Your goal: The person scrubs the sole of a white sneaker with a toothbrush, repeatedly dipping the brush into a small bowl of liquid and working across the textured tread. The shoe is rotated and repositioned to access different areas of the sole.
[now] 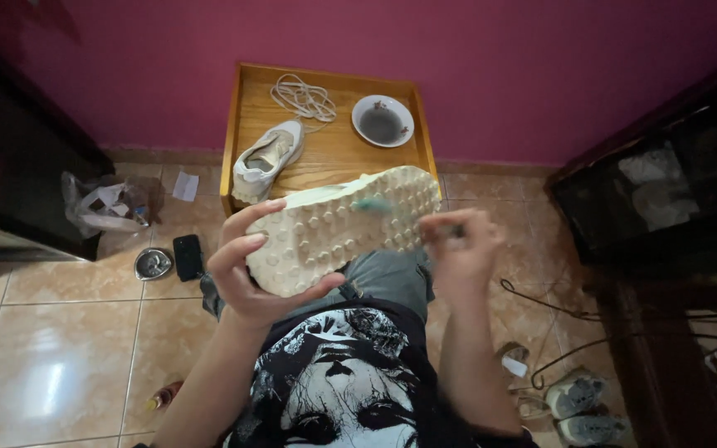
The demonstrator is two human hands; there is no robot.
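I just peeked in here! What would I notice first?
Right in the middle, the left hand holds up a pale shoe, its bumpy sole facing you, while the blurred right hand scrubs it with a small brush. Behind, a wooden tray carries the second shoe and a bowl.

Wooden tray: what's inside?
Tray holds a white shoe, a coiled cord and a bowl of dark liquid. The held shoe hides its front edge.
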